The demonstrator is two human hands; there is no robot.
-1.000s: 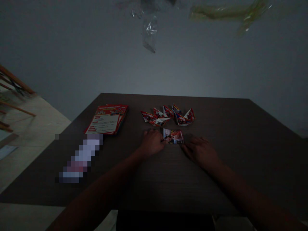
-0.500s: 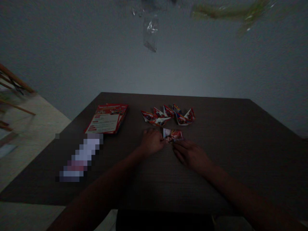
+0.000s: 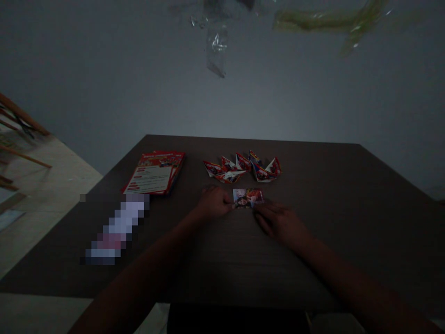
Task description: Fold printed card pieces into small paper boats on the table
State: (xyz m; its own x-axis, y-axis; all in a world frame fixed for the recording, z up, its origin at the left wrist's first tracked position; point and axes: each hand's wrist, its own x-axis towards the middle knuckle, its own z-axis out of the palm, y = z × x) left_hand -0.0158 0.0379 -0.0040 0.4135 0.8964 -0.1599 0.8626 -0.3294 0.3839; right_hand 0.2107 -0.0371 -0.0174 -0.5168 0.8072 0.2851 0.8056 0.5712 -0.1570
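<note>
A small folded sheet of printed paper (image 3: 247, 197), red and white with a picture on it, lies flat on the table between my hands. My left hand (image 3: 214, 202) is closed at its left edge, the thumb and curled fingers on the paper's side. Stretched fingers of my right hand (image 3: 276, 218) rest on the lower right corner of the paper, lying fairly flat. Just beyond my hands stand several folded paper boats (image 3: 266, 172) made of similar red printed paper. Dim light hides the fine detail of my fingertips.
A stack of red and white printed leaflets (image 3: 153, 171) lies on the left of the dark table (image 3: 330, 185). Nearer me is a pixelated, light-coloured object (image 3: 118, 227). A grey wall with tape (image 3: 320, 21) rises behind; wooden furniture (image 3: 24, 116) stands at far left.
My hands have moved slightly apart, the left one to the left. More of the folded paper shows between them, and it looks flatter. The boats and leaflets stay put.
</note>
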